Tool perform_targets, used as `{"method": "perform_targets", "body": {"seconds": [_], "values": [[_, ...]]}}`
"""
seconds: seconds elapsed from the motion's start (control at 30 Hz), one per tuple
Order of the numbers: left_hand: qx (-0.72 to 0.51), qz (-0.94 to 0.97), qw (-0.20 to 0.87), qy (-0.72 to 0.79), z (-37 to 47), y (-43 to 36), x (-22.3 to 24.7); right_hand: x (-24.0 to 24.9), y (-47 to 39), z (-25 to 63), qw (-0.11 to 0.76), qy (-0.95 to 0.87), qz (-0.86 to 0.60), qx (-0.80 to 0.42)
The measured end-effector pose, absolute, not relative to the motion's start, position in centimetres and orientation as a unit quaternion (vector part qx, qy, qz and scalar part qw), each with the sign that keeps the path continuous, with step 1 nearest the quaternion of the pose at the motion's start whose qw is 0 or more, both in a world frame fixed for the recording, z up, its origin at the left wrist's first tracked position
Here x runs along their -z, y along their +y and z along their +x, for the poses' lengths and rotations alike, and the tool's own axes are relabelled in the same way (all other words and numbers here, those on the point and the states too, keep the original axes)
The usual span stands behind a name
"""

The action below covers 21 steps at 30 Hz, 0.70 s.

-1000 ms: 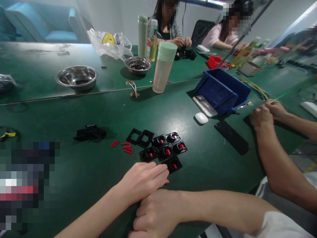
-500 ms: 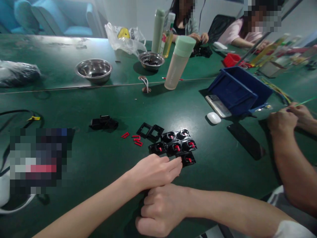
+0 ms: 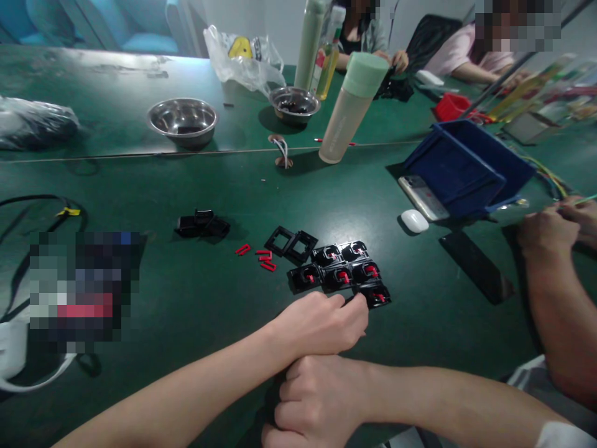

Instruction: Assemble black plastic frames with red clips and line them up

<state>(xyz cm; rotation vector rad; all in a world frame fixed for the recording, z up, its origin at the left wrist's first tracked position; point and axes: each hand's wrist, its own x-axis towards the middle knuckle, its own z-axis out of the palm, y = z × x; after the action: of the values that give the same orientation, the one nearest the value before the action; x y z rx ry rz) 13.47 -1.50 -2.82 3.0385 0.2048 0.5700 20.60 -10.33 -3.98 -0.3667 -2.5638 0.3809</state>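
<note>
My left hand (image 3: 329,320) reaches in from the left with curled fingers, its fingertips closed at the near left edge of a black square plastic part with a red insert (image 3: 381,297). My right hand (image 3: 317,398) rests in a fist just below, against the left wrist; whatever lies inside it, if anything, is hidden. Beyond the left fingers sit several similar black parts with red inserts (image 3: 338,278), grouped close together. Two black square frames (image 3: 302,247) lie at their far left, beside several small red clips (image 3: 267,266).
A black plastic piece (image 3: 201,225) lies farther left. Steel bowls (image 3: 183,121), a green-capped bottle (image 3: 349,112), a blue bin (image 3: 459,168), a phone (image 3: 422,198), a white mouse (image 3: 415,221) and a dark slab (image 3: 476,267) stand around. A co-worker's hands (image 3: 550,233) are at right.
The nearest black part has shifted right and turned slightly, along with my left fingers, which are more curled now. My right hand stays a fist. The whole view has shifted a little.
</note>
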Motion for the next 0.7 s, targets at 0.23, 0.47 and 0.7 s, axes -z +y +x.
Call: {"method": "perform_targets", "body": {"seconds": [0.23,0.47,0.7], "values": [[-0.199,0.978,0.033,0.06,13.16,-1.1,3.4,3.61,-9.84,20.59,0.259,-0.949,-0.133,-0.124],[-0.197,0.977,0.045,0.063,13.21,-0.97,3.37,3.59,-9.73,20.62,0.26,-0.947,-0.137,-0.131],[-0.196,0.977,0.047,0.064,13.23,-0.95,3.35,3.82,-9.72,20.48,0.284,-0.939,-0.142,-0.131]]}}
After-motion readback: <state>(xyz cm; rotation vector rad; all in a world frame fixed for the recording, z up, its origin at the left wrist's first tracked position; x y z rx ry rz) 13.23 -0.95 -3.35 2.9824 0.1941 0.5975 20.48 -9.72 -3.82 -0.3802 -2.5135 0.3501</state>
